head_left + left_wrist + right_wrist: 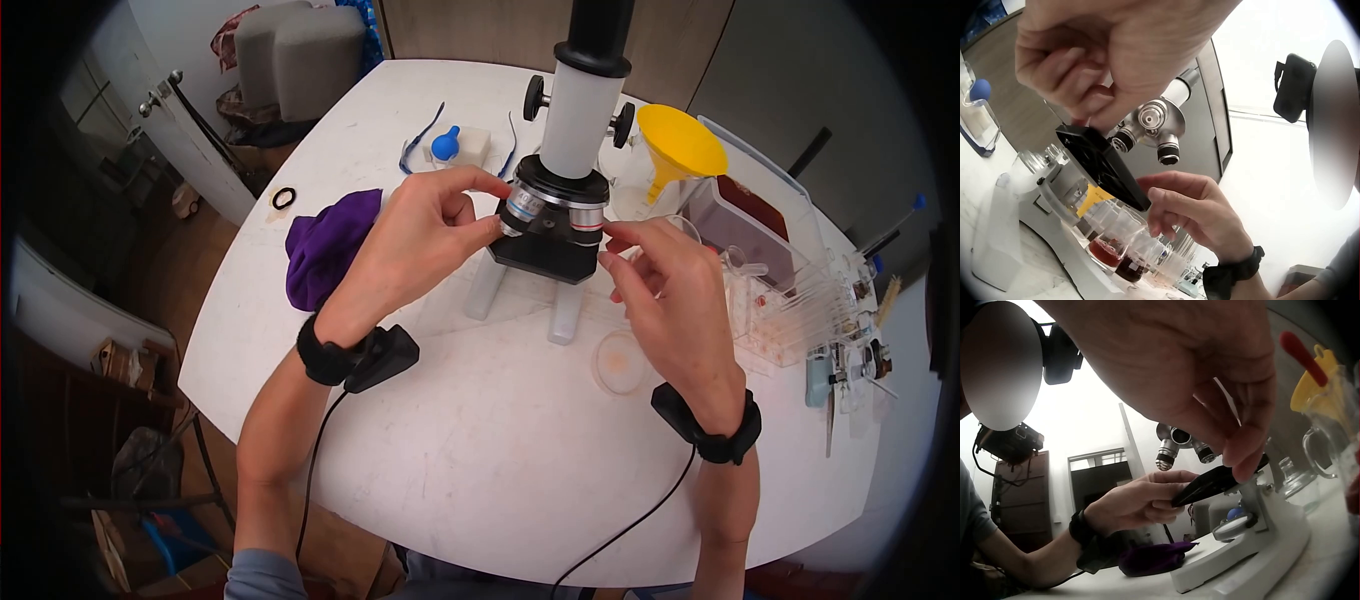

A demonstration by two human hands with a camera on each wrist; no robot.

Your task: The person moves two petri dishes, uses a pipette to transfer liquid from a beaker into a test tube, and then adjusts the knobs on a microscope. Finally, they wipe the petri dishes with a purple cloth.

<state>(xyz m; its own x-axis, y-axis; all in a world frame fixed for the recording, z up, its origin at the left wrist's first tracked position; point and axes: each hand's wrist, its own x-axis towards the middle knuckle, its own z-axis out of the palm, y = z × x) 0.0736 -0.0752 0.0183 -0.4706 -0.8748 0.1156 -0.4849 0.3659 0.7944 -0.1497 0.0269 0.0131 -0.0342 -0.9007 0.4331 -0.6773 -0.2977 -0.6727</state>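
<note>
A white and black microscope (590,120) stands upright in front of me. Below its nosepiece is the black stage (545,258), with a blue-ringed objective lens (523,203) and a red-ringed objective lens (586,222) above it. My left hand (415,235) has thumb and forefinger pinched at the stage's left edge, beside the blue-ringed lens. On the opposite side, my right hand (675,290) holds the right edge between thumb and forefinger. From the left wrist, the stage's dark underside (1100,165) shows between both hands. The right wrist view shows the left hand (1138,497) against the stage's edge.
A purple cloth (325,250), a blue rubber bulb (446,143) and safety glasses (425,138) lie to the left. At right are a yellow funnel (682,140), a clear bin (745,225), glassware and a tube rack (790,325). A petri dish (620,362) lies near my right wrist.
</note>
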